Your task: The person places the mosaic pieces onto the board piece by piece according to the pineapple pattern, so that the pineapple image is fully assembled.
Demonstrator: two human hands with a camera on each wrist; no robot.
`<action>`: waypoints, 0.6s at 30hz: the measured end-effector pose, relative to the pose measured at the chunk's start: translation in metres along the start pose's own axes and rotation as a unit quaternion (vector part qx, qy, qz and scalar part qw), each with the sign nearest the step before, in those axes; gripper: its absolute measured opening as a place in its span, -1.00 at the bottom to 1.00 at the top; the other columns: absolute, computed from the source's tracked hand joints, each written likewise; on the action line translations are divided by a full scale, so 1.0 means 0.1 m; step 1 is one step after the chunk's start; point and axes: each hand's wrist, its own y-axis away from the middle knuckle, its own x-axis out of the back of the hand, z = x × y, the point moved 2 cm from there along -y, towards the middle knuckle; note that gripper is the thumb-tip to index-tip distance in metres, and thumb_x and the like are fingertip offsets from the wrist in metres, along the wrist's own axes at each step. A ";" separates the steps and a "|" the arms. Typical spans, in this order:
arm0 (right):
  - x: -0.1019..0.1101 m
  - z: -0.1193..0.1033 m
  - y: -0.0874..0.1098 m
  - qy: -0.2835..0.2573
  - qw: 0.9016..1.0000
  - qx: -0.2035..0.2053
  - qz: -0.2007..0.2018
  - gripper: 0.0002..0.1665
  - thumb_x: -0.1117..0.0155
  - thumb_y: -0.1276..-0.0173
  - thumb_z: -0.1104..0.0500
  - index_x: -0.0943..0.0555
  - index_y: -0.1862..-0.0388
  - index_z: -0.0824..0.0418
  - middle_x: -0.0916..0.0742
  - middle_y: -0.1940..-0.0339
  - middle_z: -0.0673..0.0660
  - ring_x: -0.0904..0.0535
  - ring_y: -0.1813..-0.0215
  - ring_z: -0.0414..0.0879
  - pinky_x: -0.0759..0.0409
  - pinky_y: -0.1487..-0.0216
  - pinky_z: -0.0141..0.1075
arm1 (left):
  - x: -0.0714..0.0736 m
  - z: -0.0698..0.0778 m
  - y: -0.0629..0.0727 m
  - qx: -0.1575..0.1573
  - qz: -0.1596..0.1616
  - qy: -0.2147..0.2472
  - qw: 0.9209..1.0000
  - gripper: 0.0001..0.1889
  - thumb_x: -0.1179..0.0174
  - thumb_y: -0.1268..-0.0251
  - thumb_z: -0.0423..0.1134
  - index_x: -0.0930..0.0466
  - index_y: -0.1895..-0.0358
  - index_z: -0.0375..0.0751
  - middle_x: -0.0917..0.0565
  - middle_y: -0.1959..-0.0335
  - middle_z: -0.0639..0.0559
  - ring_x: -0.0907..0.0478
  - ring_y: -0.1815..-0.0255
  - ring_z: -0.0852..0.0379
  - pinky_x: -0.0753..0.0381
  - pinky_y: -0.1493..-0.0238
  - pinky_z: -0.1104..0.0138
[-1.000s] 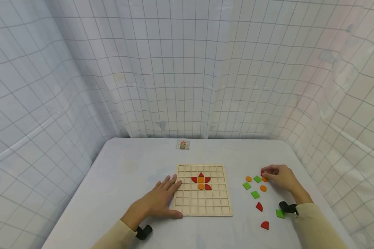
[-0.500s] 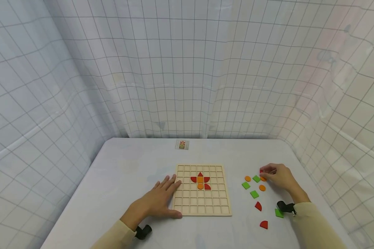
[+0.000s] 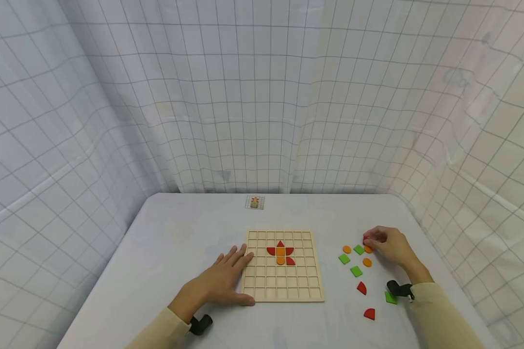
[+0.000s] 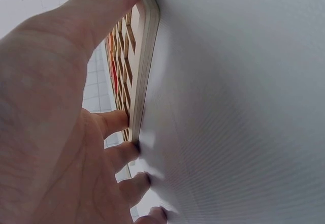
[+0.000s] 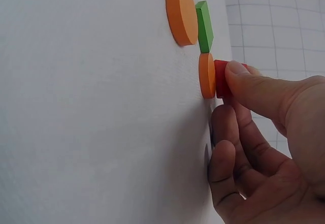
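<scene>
A light wooden grid board (image 3: 270, 286) lies flat on the white table. Set in its upper middle cells are red pieces, an orange square (image 3: 280, 251) and an orange disc (image 3: 280, 261). My left hand (image 3: 218, 283) rests spread at the board's left side, its thumb at the near corner and fingertips on the edge. At the table's right, my right hand (image 3: 390, 245) pinches a red piece (image 5: 221, 79) between thumb and fingers, its full shape hidden. Right beside that piece is an orange disc (image 5: 205, 76), with a green square (image 5: 204, 27) close by.
Right of the board lie more loose pieces: a green square (image 3: 356, 271), an orange disc (image 3: 367, 262) and two red quarter circles, one a red quarter circle (image 3: 369, 314) nearer me. A small picture card (image 3: 254, 202) lies at the back. Gridded white curtains (image 3: 262, 121) surround the table.
My right hand has edged slightly away from me, still pinching the red piece. The left hand stays at the board, and the pieces in the grid are the same.
</scene>
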 end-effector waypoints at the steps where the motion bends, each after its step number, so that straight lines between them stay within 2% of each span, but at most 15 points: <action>1: 0.00 0.00 0.00 -0.003 1.000 -0.003 0.001 -0.76 -0.62 -0.64 0.07 -0.89 -0.09 0.19 -0.93 0.13 0.09 -0.72 0.14 -0.16 -0.63 0.07 -0.42 | 0.00 0.00 0.00 0.000 -0.001 -0.001 1.000 0.35 -0.60 -0.27 0.49 -0.16 -0.91 -0.21 -0.05 -0.99 -0.32 -0.01 -1.01 -0.42 -0.14 -0.89 -0.45; 8: -0.03 -0.06 0.00 -0.040 0.999 -0.011 0.006 -0.70 -0.61 -0.65 0.06 -0.86 -0.17 0.22 -0.93 0.05 0.16 -0.74 0.07 -0.07 -0.74 0.20 -0.38 | -0.02 -0.01 -0.02 0.004 -0.004 -0.008 1.000 0.35 -0.60 -0.27 0.51 -0.17 -0.92 -0.19 -0.05 -0.99 -0.30 -0.02 -1.00 -0.42 -0.15 -0.88 -0.46; 18: -0.06 -0.28 -0.01 -0.068 0.998 0.010 0.008 -0.73 -0.60 -0.65 0.08 -0.88 -0.18 0.17 -0.95 -0.03 0.18 -0.84 -0.03 0.00 -0.76 0.17 -0.37 | -0.02 -0.03 -0.04 0.006 -0.003 -0.006 1.000 0.35 -0.60 -0.26 0.51 -0.18 -0.91 -0.17 -0.05 -0.99 -0.28 -0.02 -1.01 -0.41 -0.14 -0.89 -0.45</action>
